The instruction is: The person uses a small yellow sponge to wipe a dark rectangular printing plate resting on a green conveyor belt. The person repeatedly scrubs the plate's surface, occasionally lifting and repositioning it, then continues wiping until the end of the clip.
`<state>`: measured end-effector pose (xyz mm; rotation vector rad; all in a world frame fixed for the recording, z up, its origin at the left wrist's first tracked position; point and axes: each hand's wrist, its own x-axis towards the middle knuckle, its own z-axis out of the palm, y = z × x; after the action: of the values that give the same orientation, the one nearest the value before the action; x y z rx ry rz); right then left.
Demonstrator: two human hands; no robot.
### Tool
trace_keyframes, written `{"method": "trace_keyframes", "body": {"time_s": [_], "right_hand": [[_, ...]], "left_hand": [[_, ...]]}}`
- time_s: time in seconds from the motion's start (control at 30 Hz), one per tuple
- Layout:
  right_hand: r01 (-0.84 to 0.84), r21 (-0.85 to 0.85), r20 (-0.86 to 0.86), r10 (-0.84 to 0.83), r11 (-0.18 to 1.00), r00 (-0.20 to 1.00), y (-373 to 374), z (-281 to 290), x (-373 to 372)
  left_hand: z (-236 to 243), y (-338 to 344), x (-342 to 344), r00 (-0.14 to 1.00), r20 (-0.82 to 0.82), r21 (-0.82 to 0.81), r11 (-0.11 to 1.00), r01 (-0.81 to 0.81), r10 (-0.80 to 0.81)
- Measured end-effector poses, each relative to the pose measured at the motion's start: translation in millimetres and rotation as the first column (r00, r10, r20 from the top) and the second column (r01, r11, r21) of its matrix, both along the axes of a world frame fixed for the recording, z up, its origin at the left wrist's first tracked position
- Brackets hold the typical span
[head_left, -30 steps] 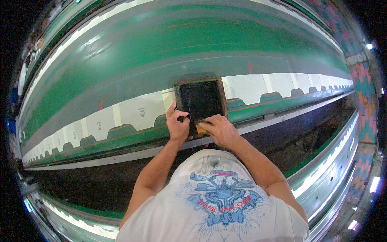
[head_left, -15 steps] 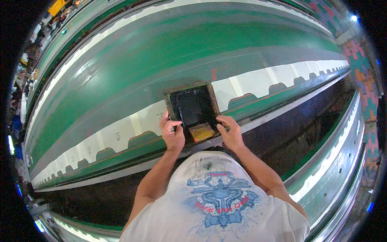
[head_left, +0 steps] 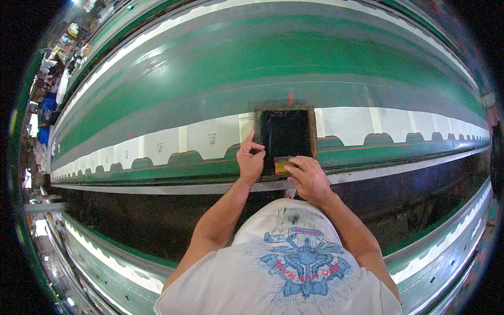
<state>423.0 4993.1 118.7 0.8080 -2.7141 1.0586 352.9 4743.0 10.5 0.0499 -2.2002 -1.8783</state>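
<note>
- Pinching the dark frame (head_left: pixel 313 131), which lies between both hands, the left hand (head_left: pixel 251 163) should keep it flat.
- The right hand (head_left: pixel 312 178) grips the yellow block (head_left: pixel 282 167) at its fingertips; even pressure seems wise.

I'm working in a workshop: a framed dark panel (head_left: pixel 286 131) and white pieces (head_left: pixel 209 137) are lining a long green surface (head_left: pixel 252 60), similar surfaces (head_left: pixel 446 262) running alongside.

A long green bench (head_left: pixel 226 68) runs left to right, its top catching light. A dark gap (head_left: pixel 131 215) separates it from another bench (head_left: pixel 446 272) at near right. Clutter (head_left: pixel 55 60) crowds the far left.
</note>
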Motion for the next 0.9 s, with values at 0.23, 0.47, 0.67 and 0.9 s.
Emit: {"method": "trace_keyframes", "body": {"time_s": [0.23, 0.47, 0.67, 0.9], "right_hand": [[-0.182, 0.254, 0.08, 0.167, 0.95, 0.983, -11.5, 19.3, -32.2], [-0.32, 0.329, 0.243, 0.248, 0.889, 0.938, -2.5, 26.2, -106.6], [-0.023, 0.341, 0.066, 0.0, 0.94, 0.998, -26.2, 15.0, -163.0], [-0.14, 0.337, 0.017, 0.143, 0.931, 0.99, -27.6, 7.0, -83.3]], "left_hand": [[-7.6, 0.1, -1.1, 0.998, 0.059, 0.026, 1.0, -0.013, 0.011], [-15.5, -1.5, -3.6, 0.995, 0.101, 0.085, 0.996, 0.0, -0.009], [-8.0, 0.8, -2.1, 0.999, -0.038, -0.042, 0.999, -0.005, 0.004], [-14.9, 0.3, -5.1, 0.998, -0.061, 0.035, 0.999, 0.003, -0.001]]}}
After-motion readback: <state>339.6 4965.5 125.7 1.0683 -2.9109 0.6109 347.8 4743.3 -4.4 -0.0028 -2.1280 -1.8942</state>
